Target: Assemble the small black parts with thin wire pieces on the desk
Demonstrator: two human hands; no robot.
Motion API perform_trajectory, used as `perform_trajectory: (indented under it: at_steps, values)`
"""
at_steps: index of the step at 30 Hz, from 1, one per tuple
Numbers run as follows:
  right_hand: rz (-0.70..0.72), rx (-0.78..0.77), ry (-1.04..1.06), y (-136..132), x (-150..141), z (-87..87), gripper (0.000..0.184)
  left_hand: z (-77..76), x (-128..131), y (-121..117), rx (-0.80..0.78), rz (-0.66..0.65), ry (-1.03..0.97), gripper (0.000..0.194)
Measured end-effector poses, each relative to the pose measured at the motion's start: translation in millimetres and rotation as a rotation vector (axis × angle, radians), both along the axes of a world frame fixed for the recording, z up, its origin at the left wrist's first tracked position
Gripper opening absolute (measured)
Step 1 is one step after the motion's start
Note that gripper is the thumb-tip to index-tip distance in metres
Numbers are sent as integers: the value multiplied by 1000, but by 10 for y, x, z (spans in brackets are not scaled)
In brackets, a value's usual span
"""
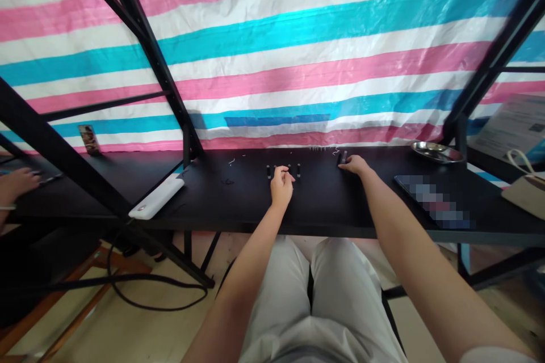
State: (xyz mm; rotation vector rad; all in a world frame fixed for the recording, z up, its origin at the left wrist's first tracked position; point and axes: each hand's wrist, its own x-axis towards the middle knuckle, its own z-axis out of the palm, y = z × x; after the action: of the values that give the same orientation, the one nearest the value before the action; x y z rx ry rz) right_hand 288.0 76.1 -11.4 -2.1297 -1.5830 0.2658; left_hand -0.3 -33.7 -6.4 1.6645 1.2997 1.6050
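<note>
I have left hand (pixel 281 184) curled over row of small black pegs (pixel 298 171), hold unclear. Right hand (pixel 355 165) half open, fingertips (pixel 342 162) at dark peg (pixel 344 156), its 11 o'clock, hold unclear. Row upright on black table (pixel 204 198); steel dish (pixel 437 152) at 2 o'clock.

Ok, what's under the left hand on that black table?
The left hand covers part of the black tabletop, with small dark upright pieces beside and ahead of it. Whatever lies directly beneath the palm is hidden.
</note>
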Motion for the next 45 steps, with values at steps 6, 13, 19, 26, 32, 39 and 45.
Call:
perform_trajectory:
  at_steps: [6, 13, 19, 26, 32, 39, 45]
  values:
    - [-48, -10, -60, -10, -417, -62, 28, -12, -5, 6, 8, 1, 16, 12]
    - [126, 70, -141, -224, -669, -108, 22, -78, 3, 47, 3, -28, 87, 15]
    - [274, 98, -72, -611, -744, -91, 13, -38, 56, -29, 24, -245, 264, 33]
    - [407, 175, -60, -1109, -917, -116, 11, -12, 111, -115, 117, -250, 564, 47]
    - [568, 295, -161, -1240, -1023, -90, 9, -31, 170, -147, 244, -268, 711, 37]
    - [528, 292, -164, -1297, -1060, -22, 22, -29, 168, -105, 292, -118, 556, 25]
    - [439, 235, -248, -1320, -1096, 0, 23, 60, 126, -146, 338, -49, 308, 23]
